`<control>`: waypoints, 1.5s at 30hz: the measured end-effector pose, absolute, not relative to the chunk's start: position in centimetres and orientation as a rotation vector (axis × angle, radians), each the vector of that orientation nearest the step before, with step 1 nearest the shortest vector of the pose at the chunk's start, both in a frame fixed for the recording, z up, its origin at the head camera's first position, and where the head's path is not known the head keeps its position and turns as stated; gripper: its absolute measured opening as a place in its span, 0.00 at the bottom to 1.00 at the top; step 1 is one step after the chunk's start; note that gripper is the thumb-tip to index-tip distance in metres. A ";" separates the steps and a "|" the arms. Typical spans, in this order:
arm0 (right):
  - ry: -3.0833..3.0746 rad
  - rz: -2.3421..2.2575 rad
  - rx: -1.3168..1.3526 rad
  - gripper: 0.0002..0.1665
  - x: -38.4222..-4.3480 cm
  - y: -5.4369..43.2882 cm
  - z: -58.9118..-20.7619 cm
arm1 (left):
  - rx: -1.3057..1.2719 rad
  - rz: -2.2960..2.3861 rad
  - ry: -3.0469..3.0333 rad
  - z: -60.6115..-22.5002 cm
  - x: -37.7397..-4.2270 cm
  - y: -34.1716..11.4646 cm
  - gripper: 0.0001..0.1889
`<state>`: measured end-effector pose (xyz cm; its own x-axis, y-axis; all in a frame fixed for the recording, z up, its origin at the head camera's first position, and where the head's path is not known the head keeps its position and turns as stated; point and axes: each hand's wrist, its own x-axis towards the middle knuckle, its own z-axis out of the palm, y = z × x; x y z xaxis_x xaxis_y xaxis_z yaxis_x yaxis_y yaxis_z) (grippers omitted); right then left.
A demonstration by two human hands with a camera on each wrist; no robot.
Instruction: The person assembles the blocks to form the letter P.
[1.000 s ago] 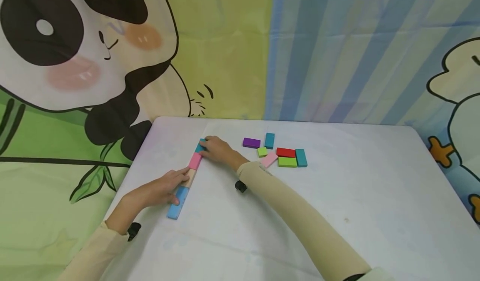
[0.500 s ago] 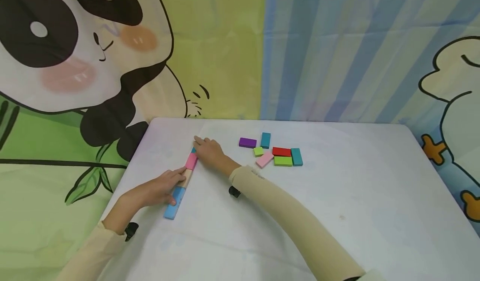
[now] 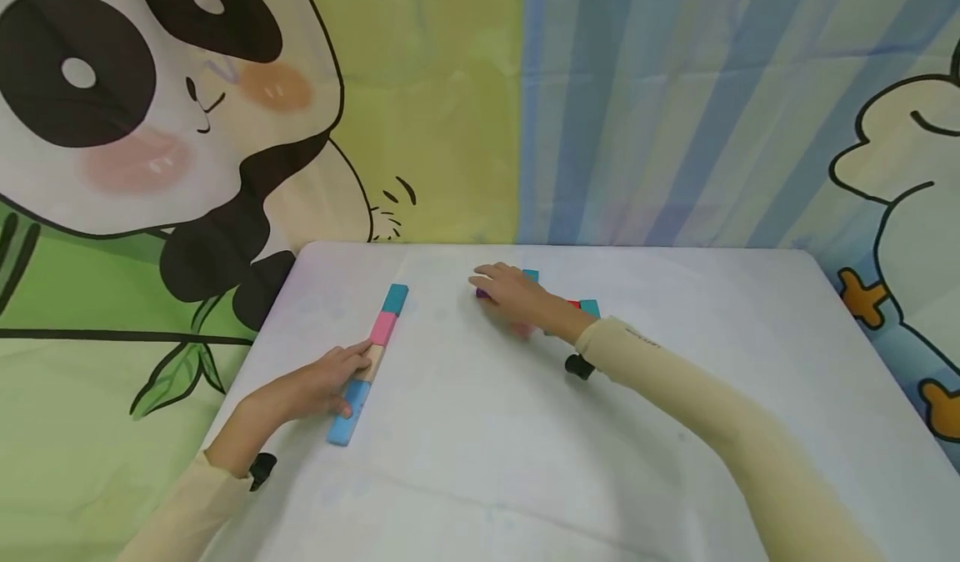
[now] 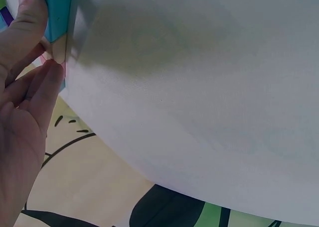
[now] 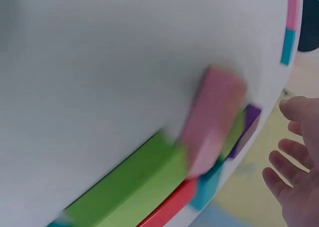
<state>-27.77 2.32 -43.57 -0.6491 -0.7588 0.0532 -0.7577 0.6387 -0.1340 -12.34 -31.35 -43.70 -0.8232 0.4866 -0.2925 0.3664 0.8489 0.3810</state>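
In the head view, a straight row of flat blocks lies on the table: a light blue block (image 3: 342, 431), a wood-coloured block (image 3: 369, 368), a pink block (image 3: 382, 327) and a teal block (image 3: 395, 298) at the far end. My left hand (image 3: 311, 387) rests at this row, index finger on the wood-coloured block and thumb on the light blue one. My right hand (image 3: 517, 297) is over the loose blocks, partly covering them. In the right wrist view its fingers are spread and hold nothing. Below it lie a pale pink block (image 5: 212, 120), a green block (image 5: 132, 184) and a purple block (image 5: 247, 130).
A red block (image 5: 172, 204), a teal block (image 5: 207, 187) and a small lime block (image 5: 234, 137) also belong to the loose cluster. The white table (image 3: 465, 462) ends against a printed cloth backdrop (image 3: 442, 128) with a panda.
My right hand has left the teal block at the row's far end and moved right, over the loose blocks. The teal block stays in line. My left hand keeps its place.
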 end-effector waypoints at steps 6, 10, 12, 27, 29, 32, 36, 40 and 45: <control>2.725 -0.263 -1.185 0.31 -29.2 4.5 -44.1 | 0.668 0.392 2.685 -43.4 -11.9 -32.5 0.40; 2.639 -0.247 -1.168 0.30 -29.9 3.9 -44.3 | 0.694 0.409 2.676 -43.4 -11.9 -32.7 0.38; 2.607 -0.289 -1.163 0.28 -30.0 3.5 -44.4 | 0.690 0.419 2.671 -43.5 -12.0 -32.6 0.38; 2.537 -0.566 -1.097 0.20 -31.1 1.9 -45.1 | 0.625 0.393 2.655 -43.6 -12.4 -32.4 0.42; 2.553 -0.550 -1.095 0.22 -31.1 1.7 -45.2 | 0.643 0.379 2.664 -43.6 -12.6 -32.5 0.42; 2.547 -0.494 -1.093 0.22 -31.2 1.3 -45.0 | 0.654 0.377 2.671 -43.6 -12.6 -32.6 0.42; 2.539 -0.431 -1.097 0.22 -31.5 0.2 -44.3 | 0.633 0.377 2.670 -43.7 -12.4 -32.5 0.43; 2.586 -0.551 -1.075 0.27 -32.1 -1.6 -43.6 | 0.639 0.395 2.665 -43.7 -12.2 -32.1 0.41; 2.619 -0.759 -1.020 0.30 -32.7 -5.0 -43.2 | 0.666 0.387 2.652 -43.7 -12.4 -31.6 0.41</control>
